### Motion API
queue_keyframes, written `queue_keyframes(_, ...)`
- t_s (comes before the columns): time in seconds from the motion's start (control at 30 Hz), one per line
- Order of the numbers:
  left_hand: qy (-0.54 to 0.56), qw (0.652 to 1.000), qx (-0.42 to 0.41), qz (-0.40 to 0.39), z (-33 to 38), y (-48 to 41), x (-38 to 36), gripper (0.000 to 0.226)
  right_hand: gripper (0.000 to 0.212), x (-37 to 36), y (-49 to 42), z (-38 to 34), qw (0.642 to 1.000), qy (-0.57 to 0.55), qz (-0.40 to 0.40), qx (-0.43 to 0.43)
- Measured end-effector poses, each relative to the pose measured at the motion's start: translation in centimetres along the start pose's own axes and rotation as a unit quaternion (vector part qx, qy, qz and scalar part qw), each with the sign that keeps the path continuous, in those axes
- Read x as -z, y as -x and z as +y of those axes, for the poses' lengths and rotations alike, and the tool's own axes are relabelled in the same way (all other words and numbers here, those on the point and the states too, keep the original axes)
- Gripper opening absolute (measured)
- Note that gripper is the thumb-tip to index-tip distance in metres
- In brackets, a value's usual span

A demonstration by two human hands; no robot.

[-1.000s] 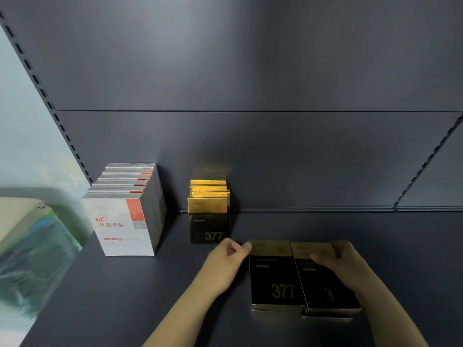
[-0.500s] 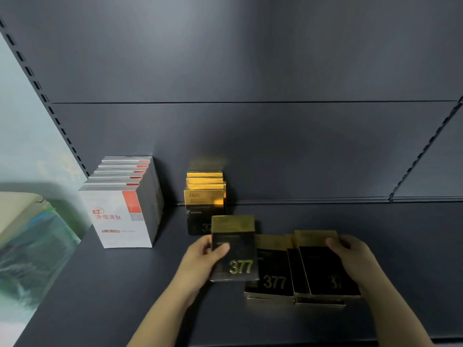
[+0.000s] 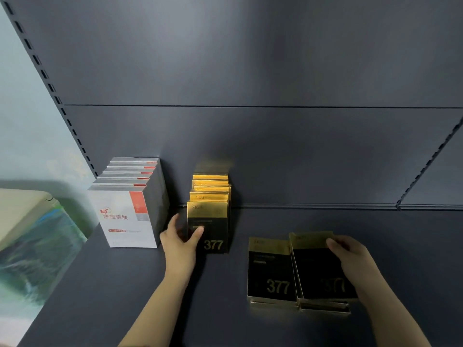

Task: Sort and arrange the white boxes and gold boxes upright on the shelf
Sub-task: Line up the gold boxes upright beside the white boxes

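Note:
Several white boxes (image 3: 130,216) stand upright in a row at the shelf's left. Beside them runs a row of upright gold boxes (image 3: 211,186). My left hand (image 3: 179,240) grips the front gold-and-black box (image 3: 213,234) marked 377, standing upright at the head of that row. To the right, two short stacks of gold boxes lie flat: the left stack (image 3: 271,271) is untouched, while my right hand (image 3: 350,256) holds the top box of the right stack (image 3: 318,274), which sits slightly tilted.
The dark shelf board (image 3: 225,309) has a back panel (image 3: 275,151) close behind the rows. A slotted upright (image 3: 426,166) stands at the right. Left of the shelf sits a beige and green object (image 3: 30,234).
My left hand lifted a gold box off the left flat stack, carried it left and back, and stood it upright at the front of the gold row. My right hand stayed on the right stack.

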State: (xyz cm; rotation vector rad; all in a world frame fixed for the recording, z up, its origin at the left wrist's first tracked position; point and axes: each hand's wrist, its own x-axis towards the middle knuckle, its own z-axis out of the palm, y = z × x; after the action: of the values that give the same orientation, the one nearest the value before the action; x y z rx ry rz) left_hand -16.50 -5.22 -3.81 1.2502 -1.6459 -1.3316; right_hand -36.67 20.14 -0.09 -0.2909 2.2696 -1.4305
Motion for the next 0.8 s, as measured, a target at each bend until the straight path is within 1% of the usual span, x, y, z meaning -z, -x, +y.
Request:
queue_keyframes(0.07,-0.031,0.999,-0.001,0.042,0.3,0.3,-0.3,0.077,0.024,-0.2,0.1,-0.2,1.0,-0.001,-0.003,-0.002)
queue_keyframes(0.1,-0.04,0.997,-0.02,0.063,0.5,0.8,-0.4,0.076,0.025,-0.3,0.2,-0.3,1.0,-0.005,-0.004,-0.003)
queue_keyframes(0.17,-0.029,0.991,-0.092,0.088,1.2,2.5,-0.6,0.064,0.024,-0.8,0.3,-0.5,1.0,-0.022,-0.009,-0.002)
queue_keyframes(0.2,-0.013,0.989,-0.128,0.069,1.7,3.7,-0.7,0.054,0.023,-1.2,0.5,-0.7,0.999,-0.035,-0.014,-0.003)
queue_keyframes(0.23,0.006,0.989,-0.144,0.019,2.1,4.8,-0.9,0.042,0.022,-1.7,0.7,-1.1,0.998,-0.049,-0.024,-0.009)
queue_keyframes(0.27,0.027,0.989,-0.136,-0.059,2.6,5.8,-1.3,0.033,0.02,-2.3,1.0,-1.4,0.997,-0.068,-0.041,-0.014)
queue_keyframes(0.33,0.059,0.97,-0.065,-0.225,3.5,7.3,-2.4,0.03,0.017,-3.6,1.5,-2.3,0.988,-0.129,-0.086,-0.025)
queue_keyframes(0.37,0.067,0.956,-0.028,-0.284,3.5,7.7,-2.8,0.034,0.017,-4.3,1.9,-2.7,0.981,-0.158,-0.108,-0.028)
queue_keyframes(0.4,0.061,0.946,-0.012,-0.318,3.6,7.9,-3.0,0.037,0.017,-4.8,2.2,-3.1,0.976,-0.176,-0.123,-0.025)
queue_keyframes(0.47,0.055,0.939,-0.016,-0.338,3.4,8.1,-2.8,0.035,0.017,-5.5,2.6,-3.4,0.974,-0.18,-0.139,-0.005)
queue_keyframes(0.53,0.1,0.941,-0.008,-0.324,3.2,7.9,-2.1,0.022,0.021,-5.6,2.9,-3.4,0.967,-0.197,-0.165,0.01)
queue_keyframes(0.57,0.126,0.942,-0.006,-0.311,2.9,7.6,-1.6,0.021,0.022,-5.4,2.9,-3.4,0.961,-0.217,-0.17,0.008)
queue_keyframes(0.63,0.153,0.953,-0.023,-0.261,2.5,6.9,-0.1,0.026,0.021,-4.7,2.5,-3.2,0.96,-0.244,-0.136,0.001)
queue_keyframes(0.67,0.153,0.962,-0.035,-0.222,2.3,6.4,0.8,0.027,0.018,-4.2,1.9,-2.7,0.971,-0.216,-0.101,0.012)
queue_keyframes(0.7,0.15,0.971,-0.043,-0.182,1.9,5.8,1.6,0.027,0.015,-3.6,1.4,-2.1,0.987,-0.148,-0.061,0.029)
queue_keyframes(0.73,0.142,0.977,-0.049,-0.149,1.6,5.1,2.3,0.026,0.015,-3.1,0.8,-1.6,0.997,-0.053,-0.019,0.047)
queue_keyframes(0.77,0.121,0.984,-0.054,-0.123,1.0,4.4,2.8,0.026,0.022,-2.5,0.3,-1.1,0.997,0.044,0.016,0.059)
queue_keyframes(0.8,0.093,0.989,-0.052,-0.1,0.4,3.8,3.0,0.023,0.037,-2.1,-0.1,-0.7,0.989,0.13,0.035,0.056)
